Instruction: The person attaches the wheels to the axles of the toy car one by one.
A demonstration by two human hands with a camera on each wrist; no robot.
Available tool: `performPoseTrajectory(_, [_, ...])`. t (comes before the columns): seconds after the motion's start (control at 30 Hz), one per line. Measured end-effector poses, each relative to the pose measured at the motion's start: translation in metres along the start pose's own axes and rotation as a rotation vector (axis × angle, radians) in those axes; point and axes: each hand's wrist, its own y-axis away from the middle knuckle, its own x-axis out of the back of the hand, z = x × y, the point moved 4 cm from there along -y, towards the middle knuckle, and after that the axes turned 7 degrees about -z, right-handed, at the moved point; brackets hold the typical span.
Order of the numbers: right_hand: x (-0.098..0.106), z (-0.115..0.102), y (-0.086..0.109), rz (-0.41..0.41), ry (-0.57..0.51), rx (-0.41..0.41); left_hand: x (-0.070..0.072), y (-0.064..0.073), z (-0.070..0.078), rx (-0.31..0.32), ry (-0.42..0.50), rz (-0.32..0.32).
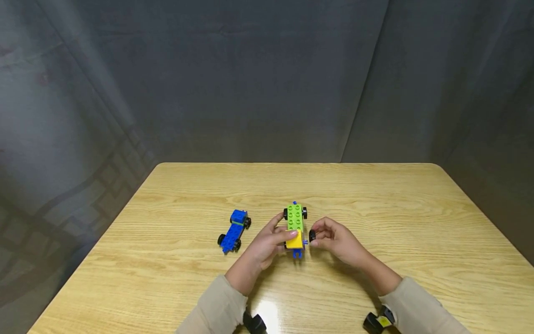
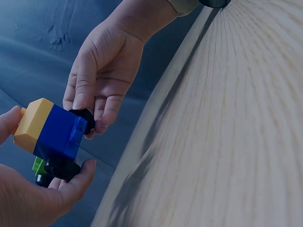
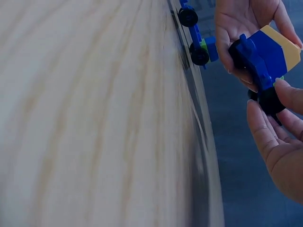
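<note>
A toy car (image 1: 295,218) with a green studded deck, a yellow block (image 1: 294,240) and a blue chassis (image 2: 59,132) is held by my left hand (image 1: 264,245). The thumb lies on the yellow block, with fingers underneath and at the side. My right hand (image 1: 339,242) pinches a black wheel (image 1: 312,235) between thumb and fingers. That wheel is just right of a blue axle end (image 1: 306,242) on the car; whether they touch I cannot tell. Other black wheels (image 2: 61,168) are on the car. The right wrist view shows the pinched wheel (image 3: 271,100) close to the chassis.
Left of my hands, a second toy car (image 1: 234,232), mostly blue with black wheels, stands on the wooden table (image 1: 175,195). Dark curtains (image 1: 250,83) hang behind the table. Black devices (image 1: 255,323) are at both wrists near the bottom of the head view.
</note>
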Motion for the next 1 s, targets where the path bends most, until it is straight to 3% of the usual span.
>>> performPoseTrajectory(1.0, [-0.0080, -0.0001, 0.0036, -0.052, -0.022, 0.035, -0.0013, 0.0027, -0.0012, -0.004, -0.018, -0.023])
